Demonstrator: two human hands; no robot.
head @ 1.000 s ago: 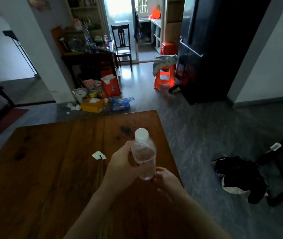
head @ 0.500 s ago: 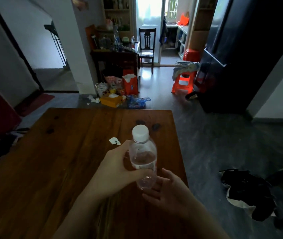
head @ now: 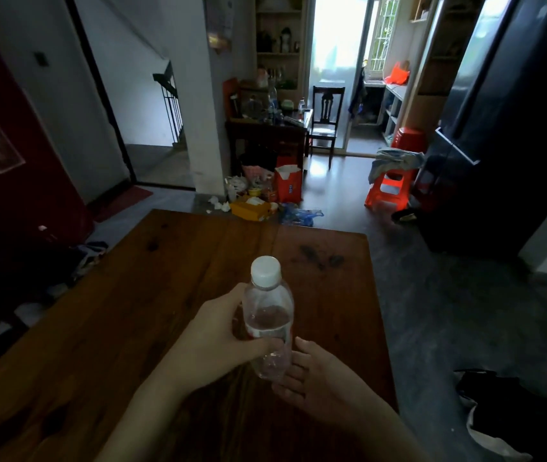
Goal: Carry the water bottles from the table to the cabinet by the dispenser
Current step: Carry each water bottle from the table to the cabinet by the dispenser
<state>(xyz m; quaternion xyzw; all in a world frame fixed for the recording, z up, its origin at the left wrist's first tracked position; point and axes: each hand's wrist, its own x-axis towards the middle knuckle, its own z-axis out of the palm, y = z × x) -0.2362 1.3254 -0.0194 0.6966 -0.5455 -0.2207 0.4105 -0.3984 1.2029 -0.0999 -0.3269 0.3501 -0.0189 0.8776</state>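
Left hand grips the bottle around its middle, upright, capped, raised above the counter. Right hand sits open just beside the bottle's base, fingers relaxed; contact appears likely but cannot be confirmed. An orange stool stands on the floor beyond.

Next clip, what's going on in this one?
A person stands at a brown wooden table with a clear plastic water bottle with a white cap held upright above it. The left hand grips the bottle's body. The right hand is open just beside and below the bottle's base, fingers extended. The bottle is partly filled. No dispenser can be made out here.
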